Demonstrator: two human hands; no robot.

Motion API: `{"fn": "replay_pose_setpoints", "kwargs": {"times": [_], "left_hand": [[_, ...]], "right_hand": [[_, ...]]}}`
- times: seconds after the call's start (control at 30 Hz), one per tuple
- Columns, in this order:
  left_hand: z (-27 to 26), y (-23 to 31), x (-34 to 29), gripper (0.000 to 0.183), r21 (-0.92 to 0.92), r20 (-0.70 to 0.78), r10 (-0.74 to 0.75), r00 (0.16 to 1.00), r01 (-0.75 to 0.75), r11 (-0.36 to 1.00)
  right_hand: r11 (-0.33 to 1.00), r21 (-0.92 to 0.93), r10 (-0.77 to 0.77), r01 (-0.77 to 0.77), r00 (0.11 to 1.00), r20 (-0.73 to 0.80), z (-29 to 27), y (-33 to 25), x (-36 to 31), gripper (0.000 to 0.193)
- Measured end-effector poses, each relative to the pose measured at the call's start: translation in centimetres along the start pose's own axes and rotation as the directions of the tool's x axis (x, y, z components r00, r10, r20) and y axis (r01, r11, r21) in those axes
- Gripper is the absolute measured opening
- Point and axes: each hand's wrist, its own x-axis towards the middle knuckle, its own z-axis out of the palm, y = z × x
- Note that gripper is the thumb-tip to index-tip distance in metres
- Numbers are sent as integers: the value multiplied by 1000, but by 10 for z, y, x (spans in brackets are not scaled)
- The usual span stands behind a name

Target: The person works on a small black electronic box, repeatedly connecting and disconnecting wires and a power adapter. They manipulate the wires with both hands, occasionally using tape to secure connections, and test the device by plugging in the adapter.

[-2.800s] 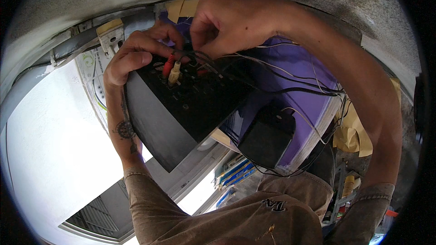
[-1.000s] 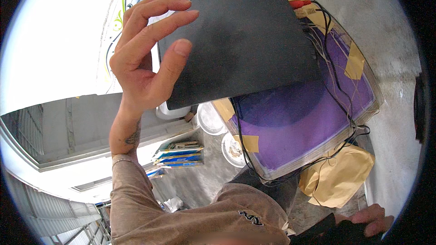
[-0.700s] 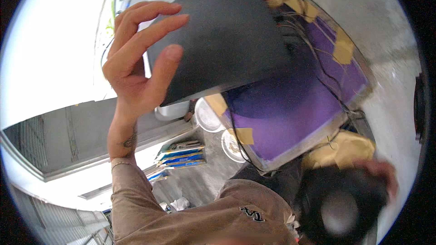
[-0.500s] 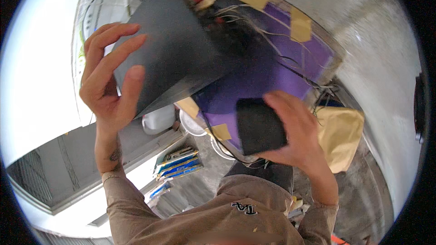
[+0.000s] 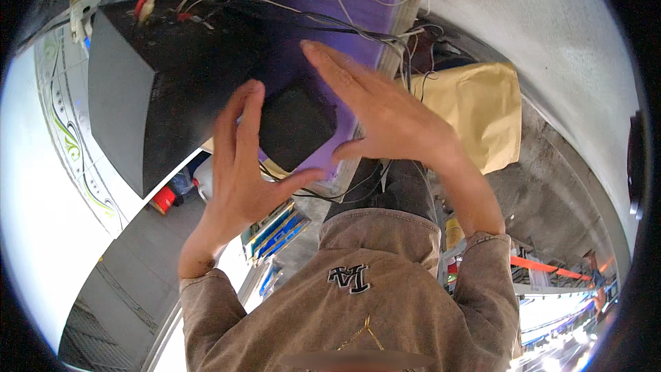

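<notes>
A small black box-like block (image 5: 297, 127) rests on a purple surface (image 5: 344, 21) between my two hands. My left hand (image 5: 241, 165) is open on its left, the fingers stretched up and the thumb held apart below it. To its right is my right hand (image 5: 389, 114), also open, with fingers extended and thumb spread. Whether any fingertip touches the block is hard to tell. Left of it stands a large dark box-shaped case (image 5: 124, 89), its lit side grey and its other side in deep shadow.
Thin white and black cables (image 5: 296, 10) run across the purple surface and hang over its right edge. A tan paper sheet or bag (image 5: 475, 117) lies to the right. Stacked blue-edged items (image 5: 279, 231) are below on the floor. A pale wall (image 5: 551, 48) borders the right side.
My right hand has let go of the black block, which now rests on the purple surface. My left hand has left the large case and come beside the block. The view has shifted.
</notes>
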Motion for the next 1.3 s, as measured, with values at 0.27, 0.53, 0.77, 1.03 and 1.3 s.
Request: {"fn": "replay_pose_setpoints", "kwargs": {"times": [0.27,0.53,0.77,1.03,1.3], "left_hand": [[29,-26,-24,103,-462,-50,-118,992,82,883],[39,-33,-40,114,-636,-176,-42,983,-81,768],[36,-33,-41,113,-572,-212,42,976,-159,804],[29,-31,-42,112,-569,-183,47,982,-145,809],[29,-32,-41,111,-587,-192,55,980,-160,794]], "right_hand": [[1000,-5,15,-16,998,-63,-7,11,-29,39],[944,330,93,-14,970,-224,-5,-17,-33,17],[959,283,95,-23,966,-241,-8,-31,-33,18],[987,161,50,-9,965,-256,-5,-36,-29,16],[989,149,48,-11,968,-246,0,-33,-26,15]]}}
